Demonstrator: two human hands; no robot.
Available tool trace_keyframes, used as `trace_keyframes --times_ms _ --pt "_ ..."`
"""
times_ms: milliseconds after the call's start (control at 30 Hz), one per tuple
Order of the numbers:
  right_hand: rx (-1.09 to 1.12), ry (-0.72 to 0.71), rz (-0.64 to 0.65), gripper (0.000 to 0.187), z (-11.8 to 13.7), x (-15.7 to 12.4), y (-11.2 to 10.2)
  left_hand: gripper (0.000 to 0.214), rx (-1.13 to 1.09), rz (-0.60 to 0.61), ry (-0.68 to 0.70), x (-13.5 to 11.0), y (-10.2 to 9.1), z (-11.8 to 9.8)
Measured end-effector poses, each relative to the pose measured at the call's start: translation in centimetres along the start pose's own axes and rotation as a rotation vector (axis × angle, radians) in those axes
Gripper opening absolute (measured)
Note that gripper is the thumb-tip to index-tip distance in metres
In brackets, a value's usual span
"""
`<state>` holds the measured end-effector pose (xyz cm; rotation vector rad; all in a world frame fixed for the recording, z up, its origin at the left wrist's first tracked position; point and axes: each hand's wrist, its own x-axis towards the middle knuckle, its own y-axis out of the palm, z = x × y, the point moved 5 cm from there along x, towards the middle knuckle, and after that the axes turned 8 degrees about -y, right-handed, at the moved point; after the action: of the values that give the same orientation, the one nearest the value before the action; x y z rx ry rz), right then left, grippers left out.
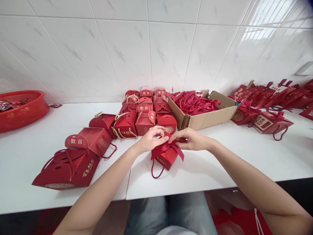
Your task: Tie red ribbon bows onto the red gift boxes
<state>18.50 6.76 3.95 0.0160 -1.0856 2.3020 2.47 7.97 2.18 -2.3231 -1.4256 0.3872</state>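
A small red gift box with a cord handle stands on the white table in front of me. A red ribbon is wrapped over its top. My left hand pinches the ribbon at the top of the box from the left. My right hand pinches the ribbon's other side from the right. The fingertips of both hands meet above the box.
Several finished red gift boxes stand in rows behind. Larger red boxes lie at the left. A cardboard box holds loose red ribbons. More red boxes lie at the right. A red basket sits far left.
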Motion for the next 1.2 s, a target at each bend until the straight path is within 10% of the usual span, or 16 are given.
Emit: trace_keyframes --times_ms 333,667,1200 --pt "-0.01 0.031 0.088 0.042 0.1 0.3 0.3 0.032 0.286 -0.216 0.074 -0.1 -0.3 0.4" --pt "0.27 0.096 -0.033 0.02 -0.5 -0.7 0.4 0.043 0.041 -0.123 0.007 -1.0 0.3 0.2" --pt "0.582 0.121 -0.197 0.037 -1.8 -2.0 1.8 0.043 0.017 -0.085 0.004 -1.7 0.9 0.7"
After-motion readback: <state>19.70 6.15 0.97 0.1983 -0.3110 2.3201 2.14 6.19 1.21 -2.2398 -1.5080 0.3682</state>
